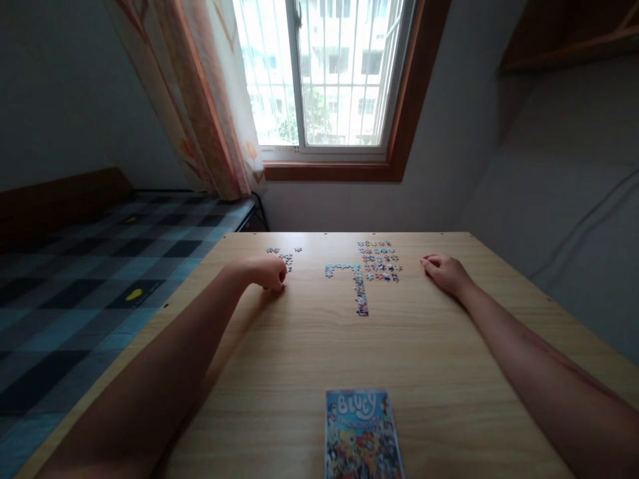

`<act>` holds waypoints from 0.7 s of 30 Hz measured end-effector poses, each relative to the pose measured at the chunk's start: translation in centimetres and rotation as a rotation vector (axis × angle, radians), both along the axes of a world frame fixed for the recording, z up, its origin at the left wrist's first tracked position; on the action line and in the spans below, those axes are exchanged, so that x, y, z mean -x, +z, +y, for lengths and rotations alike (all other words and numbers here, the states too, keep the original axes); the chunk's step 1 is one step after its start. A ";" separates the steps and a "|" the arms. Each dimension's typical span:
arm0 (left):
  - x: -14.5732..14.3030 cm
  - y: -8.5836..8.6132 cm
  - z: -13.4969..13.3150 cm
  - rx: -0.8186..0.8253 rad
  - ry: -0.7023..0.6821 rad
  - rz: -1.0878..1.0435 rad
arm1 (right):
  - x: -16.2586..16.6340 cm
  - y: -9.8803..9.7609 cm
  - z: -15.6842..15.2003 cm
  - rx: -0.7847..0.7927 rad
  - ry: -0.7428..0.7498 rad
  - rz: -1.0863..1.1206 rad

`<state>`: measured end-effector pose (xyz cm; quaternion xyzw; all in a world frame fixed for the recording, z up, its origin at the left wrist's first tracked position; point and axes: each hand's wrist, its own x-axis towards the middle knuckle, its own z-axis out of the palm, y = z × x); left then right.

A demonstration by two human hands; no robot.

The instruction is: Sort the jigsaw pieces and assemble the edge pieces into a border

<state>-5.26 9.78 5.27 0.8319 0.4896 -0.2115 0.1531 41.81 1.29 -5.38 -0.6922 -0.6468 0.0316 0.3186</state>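
Observation:
My left hand (267,272) rests on the wooden table (299,372), fingers curled down beside a small cluster of loose puzzle pieces (285,257); whether it pinches a piece is hidden. My right hand (445,271) lies on the table to the right, fingers loosely curled, nothing visible in it. Between the hands sits a joined corner strip of puzzle pieces (355,283), shaped like an L. Just beyond it, several loose pieces (379,261) are laid out in rows.
A colourful puzzle picture card (362,434) marked "Bluey" lies at the table's near edge. A bed with a blue and black checked cover (90,279) stands at the left. A barred window (329,73) and a curtain (200,93) are behind the table.

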 end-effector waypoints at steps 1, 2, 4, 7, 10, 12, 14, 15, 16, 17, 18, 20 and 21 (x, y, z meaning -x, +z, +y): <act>0.0 0.0 0.0 0.018 0.001 -0.009 | 0.0 0.0 0.0 -0.002 -0.001 0.000; -0.1 -0.1 -0.1 0.033 0.000 -0.016 | 0.0 0.0 0.0 -0.003 -0.001 0.000; -0.3 -0.1 -0.2 0.066 -0.020 -0.051 | 0.0 0.0 0.0 -0.004 0.000 0.002; -0.9 -0.1 -0.4 0.164 -0.081 -0.203 | 0.1 0.0 0.0 -0.007 0.005 0.005; -2.0 -0.2 -0.9 0.290 -0.091 -0.396 | 0.1 0.0 0.1 -0.010 0.006 0.007; -2.8 -0.4 -1.5 0.361 -0.064 -0.495 | 0.0 -0.1 0.1 -0.013 0.004 0.009; -3.7 -0.9 -2.0 0.415 -0.026 -0.573 | 0.0 -0.1 0.0 -0.014 0.005 0.011; -4.1 -1.2 -2.2 0.434 -0.004 -0.603 | 0.1 -0.1 0.0 -0.015 0.006 0.011; -4.4 -1.5 -2.3 0.451 0.020 -0.633 | 0.1 -0.1 0.0 -0.016 0.006 0.011; -4.5 -2.0 -2.3 0.467 0.046 -0.664 | 0.1 -0.1 0.0 -0.017 0.006 0.010; -4.7 -2.4 -2.3 0.484 0.071 -0.699 | 0.1 -0.2 0.0 -0.018 0.007 0.010; -4.6 -3.3 -2.1 0.522 0.112 -0.776 | 0.2 -0.2 0.0 -0.021 0.007 0.008; -4.6 -3.6 -2.0 0.540 0.127 -0.813 | 0.2 -0.2 0.0 -0.023 0.008 0.007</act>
